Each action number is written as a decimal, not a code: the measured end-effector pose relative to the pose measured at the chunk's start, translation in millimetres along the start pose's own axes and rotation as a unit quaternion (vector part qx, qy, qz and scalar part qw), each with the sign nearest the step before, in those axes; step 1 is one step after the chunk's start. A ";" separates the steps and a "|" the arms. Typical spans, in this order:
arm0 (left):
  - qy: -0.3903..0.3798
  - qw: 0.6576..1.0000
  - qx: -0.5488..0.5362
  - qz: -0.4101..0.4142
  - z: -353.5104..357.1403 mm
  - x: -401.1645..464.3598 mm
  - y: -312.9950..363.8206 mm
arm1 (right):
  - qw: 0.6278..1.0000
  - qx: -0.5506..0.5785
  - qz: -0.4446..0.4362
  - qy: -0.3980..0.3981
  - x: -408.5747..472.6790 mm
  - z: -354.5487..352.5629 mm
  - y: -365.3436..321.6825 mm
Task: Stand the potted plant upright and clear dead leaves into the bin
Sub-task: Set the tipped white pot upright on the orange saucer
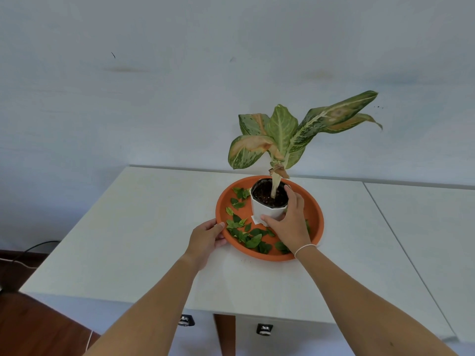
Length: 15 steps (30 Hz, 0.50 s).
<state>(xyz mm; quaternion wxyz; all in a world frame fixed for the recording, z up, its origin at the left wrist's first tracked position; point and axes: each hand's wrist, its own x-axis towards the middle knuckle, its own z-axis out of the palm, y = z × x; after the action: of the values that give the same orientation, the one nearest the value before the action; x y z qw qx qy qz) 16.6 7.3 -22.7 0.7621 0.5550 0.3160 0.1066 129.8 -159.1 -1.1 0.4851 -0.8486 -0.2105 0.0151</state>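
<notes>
Both hands are busy at the orange tray; the right hand (pixel 288 222) has its grip closed around the white pot (pixel 267 210), with the thumb low on the front of the pot and the fingers curled over the right side of the rim; the left hand (pixel 205 240) has its grip pinching the near left edge of the orange tray (pixel 314 214), thumb on top of the rim and fingers tucked under it; a thin white band (pixel 304 249) goes around the right wrist.

The white pot stands upright inside the tray, toward the back; it is full of dark soil (pixel 268 195); a pale stem rises from the soil and leans a little to the right; the plant (pixel 282 132) has big green leaves with light spots, and some of them have gone orange and brown; one small brown curled leaf (pixel 277 172) hangs low on the stem, just above the pot.

Many small green leaves (pixel 248 236) lie loose on the floor of the tray, to the left of the pot and in front of it; a few more peek out beside the right wrist.

The tray sits on a pale surface (pixel 128 227) pushed against a light wall (pixel 154 86); a second pale surface (pixel 431 227) touches it on the right; two small dark handles (pixel 264 329) show on the front below; a dark wood floor (pixel 30 325) and a black cable (pixel 33 247) show at the left.
</notes>
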 end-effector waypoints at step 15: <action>0.004 0.997 0.075 -0.015 -0.7 -5.1 3.1 | 1.000 0.002 0.027 -0.005 -8.9 -44.6 10.7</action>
<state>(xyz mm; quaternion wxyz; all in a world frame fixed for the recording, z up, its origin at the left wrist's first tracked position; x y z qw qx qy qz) 12.8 6.4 -18.1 0.7182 0.6056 0.3345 0.0735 135.6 -203.5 12.1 0.4848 -0.8531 -0.1901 0.0332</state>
